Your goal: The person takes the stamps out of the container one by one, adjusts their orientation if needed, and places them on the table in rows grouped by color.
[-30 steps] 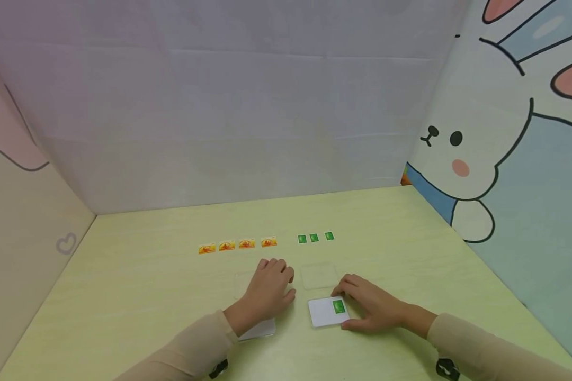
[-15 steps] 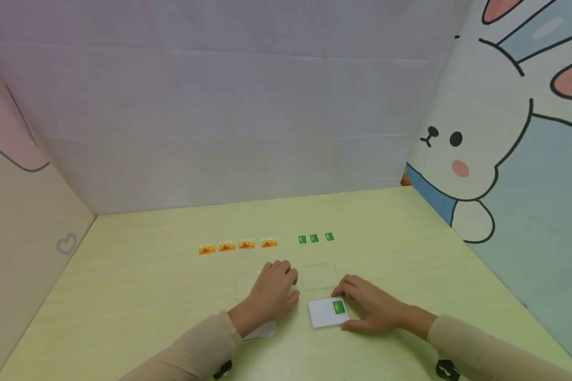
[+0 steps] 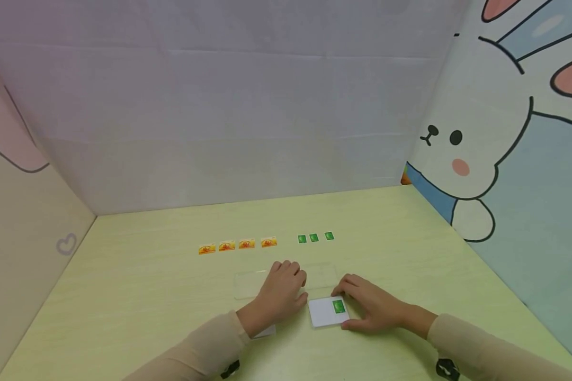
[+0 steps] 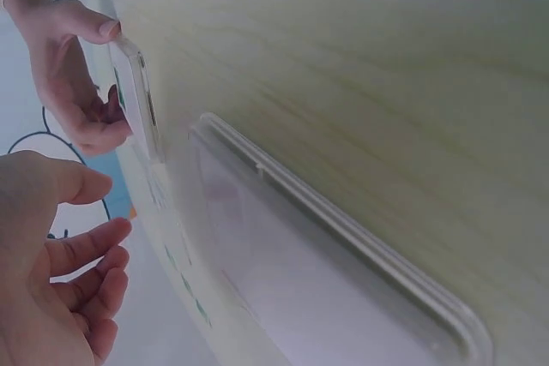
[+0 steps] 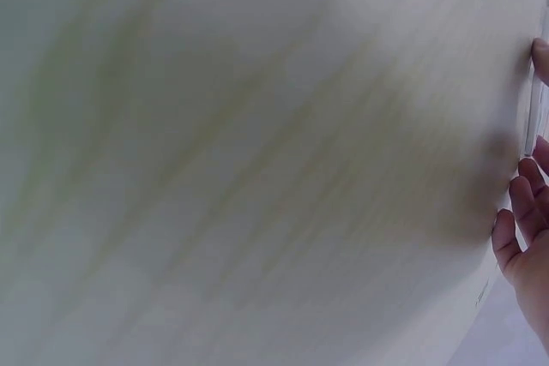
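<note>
A flat clear plastic box [image 3: 320, 312] with white inside and a green sticker [image 3: 338, 306] at its right lies on the table. My right hand [image 3: 373, 306] holds this box at its right end, thumb at the near corner and fingers at the far one. My left hand [image 3: 278, 292] hovers left of it, fingers loosely bent, with nothing in them. Under the left wrist lies a second white-filled box [image 4: 300, 272], mostly hidden in the head view. In the right wrist view, the right hand [image 5: 530, 242] shows only at the edge.
Two clear lids, a left one [image 3: 248, 286] and a right one [image 3: 321, 276], lie beyond the boxes. Farther back are a row of several orange-yellow stickers [image 3: 247, 244] and three green stickers [image 3: 314, 238]. Walls enclose the table [image 3: 143, 296] at back and sides.
My left hand has moved slightly right, toward the box with the green sticker, uncovering more of the left lid. The right hand and its box have stayed in place.
</note>
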Demonstrator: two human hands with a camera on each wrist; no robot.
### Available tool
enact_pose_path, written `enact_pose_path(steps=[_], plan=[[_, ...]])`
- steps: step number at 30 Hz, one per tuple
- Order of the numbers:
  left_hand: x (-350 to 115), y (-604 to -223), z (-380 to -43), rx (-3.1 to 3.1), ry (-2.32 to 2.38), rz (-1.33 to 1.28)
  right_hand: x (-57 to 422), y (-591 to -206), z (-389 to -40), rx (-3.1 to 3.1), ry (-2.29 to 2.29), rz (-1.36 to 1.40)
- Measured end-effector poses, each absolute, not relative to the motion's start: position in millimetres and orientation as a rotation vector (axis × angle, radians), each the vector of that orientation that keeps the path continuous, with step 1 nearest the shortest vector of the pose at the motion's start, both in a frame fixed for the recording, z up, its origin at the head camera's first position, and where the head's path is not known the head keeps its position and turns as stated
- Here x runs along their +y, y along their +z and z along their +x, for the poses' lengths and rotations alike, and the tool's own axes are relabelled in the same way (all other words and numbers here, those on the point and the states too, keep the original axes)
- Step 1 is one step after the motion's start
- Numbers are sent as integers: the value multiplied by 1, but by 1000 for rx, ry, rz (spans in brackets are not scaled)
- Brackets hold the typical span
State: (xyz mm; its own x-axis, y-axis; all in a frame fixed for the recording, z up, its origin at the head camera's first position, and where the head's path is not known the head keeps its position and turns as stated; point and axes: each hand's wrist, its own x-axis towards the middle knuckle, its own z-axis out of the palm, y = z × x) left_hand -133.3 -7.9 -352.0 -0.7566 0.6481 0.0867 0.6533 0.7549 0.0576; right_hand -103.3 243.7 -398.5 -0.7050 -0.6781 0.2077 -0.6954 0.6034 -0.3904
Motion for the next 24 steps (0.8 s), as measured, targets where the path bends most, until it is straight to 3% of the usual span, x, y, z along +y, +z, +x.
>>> enact_pose_path(steps=[24], plan=[[24,-359,-123,-2934,-51,-1205,245,-399,-105,-2772,717,1202]])
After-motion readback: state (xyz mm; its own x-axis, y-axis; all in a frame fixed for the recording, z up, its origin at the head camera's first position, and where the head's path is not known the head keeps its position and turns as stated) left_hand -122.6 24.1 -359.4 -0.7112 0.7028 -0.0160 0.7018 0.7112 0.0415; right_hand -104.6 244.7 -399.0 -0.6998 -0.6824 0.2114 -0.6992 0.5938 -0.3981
